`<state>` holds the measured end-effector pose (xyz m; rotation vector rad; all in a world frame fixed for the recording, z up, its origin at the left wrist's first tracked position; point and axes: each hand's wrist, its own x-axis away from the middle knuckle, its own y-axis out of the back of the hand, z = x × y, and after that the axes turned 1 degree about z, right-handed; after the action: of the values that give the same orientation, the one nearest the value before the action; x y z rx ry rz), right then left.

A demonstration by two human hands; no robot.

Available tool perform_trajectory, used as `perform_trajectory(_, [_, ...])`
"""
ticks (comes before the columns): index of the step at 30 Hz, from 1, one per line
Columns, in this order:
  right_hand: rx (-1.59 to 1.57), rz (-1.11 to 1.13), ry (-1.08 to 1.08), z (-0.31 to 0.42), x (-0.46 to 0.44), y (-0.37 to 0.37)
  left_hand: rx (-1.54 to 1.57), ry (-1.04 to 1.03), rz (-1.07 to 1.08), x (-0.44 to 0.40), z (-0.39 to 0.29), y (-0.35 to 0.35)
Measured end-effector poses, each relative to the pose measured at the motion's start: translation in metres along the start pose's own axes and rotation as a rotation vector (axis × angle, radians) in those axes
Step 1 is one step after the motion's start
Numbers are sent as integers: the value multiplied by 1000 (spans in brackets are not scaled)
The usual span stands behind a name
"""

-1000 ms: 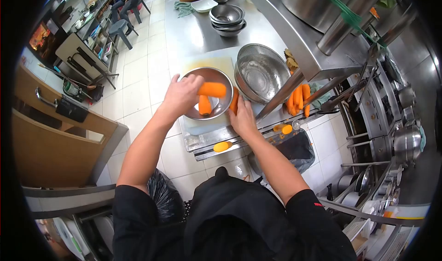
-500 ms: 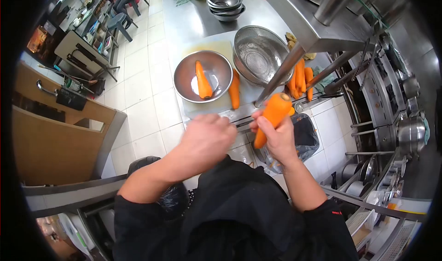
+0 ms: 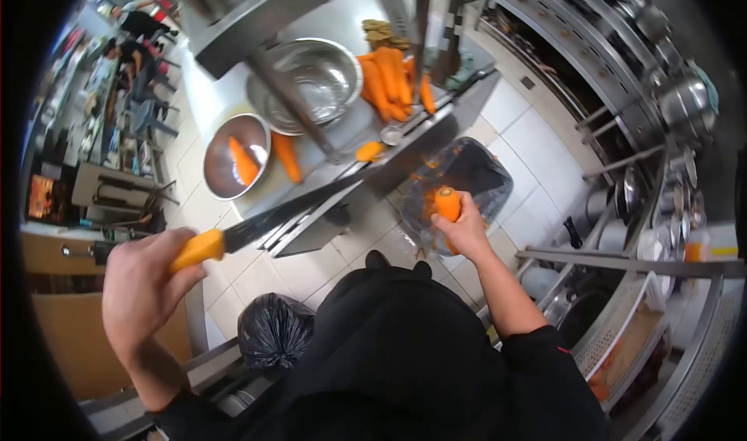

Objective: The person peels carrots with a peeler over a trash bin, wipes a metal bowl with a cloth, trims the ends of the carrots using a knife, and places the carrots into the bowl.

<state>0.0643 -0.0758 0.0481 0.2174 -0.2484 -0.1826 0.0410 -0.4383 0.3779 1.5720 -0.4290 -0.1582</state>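
Orange tapered carrot [image 3: 447, 204] sits pinched in the right hand [image 3: 466, 229], above a dark plastic-lined bin [image 3: 493, 178], while the left hand [image 3: 148, 281] has now taken up a yellow-handled metal knife [image 3: 253, 228], occupying both.

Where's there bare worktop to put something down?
Bare worktop shows beyond the small bowl, left of the colander; another patch seems free beyond the colander. It's crowded right of the colander, where carrots are heaped, and just right of the bowl, where a lone carrot lies. In view, the knife overlaps the near edge.
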Motion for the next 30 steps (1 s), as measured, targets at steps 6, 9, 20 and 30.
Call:
perform_trajectory(6, [-27, -2, 16, -24, 18, 13, 538, -208, 132, -77, -84, -173])
perform_trajectory(9, [-60, 62, -83, -22, 27, 15, 423, -303, 51, -102, -132, -239])
perform_trajectory(20, [123, -9, -28, -30, 48, 33, 424, -503, 146, -119, -161, -269])
perform_trajectory(30, [72, 20, -16, -26, 45, 34, 385, -516, 180, -130, -156, -280])
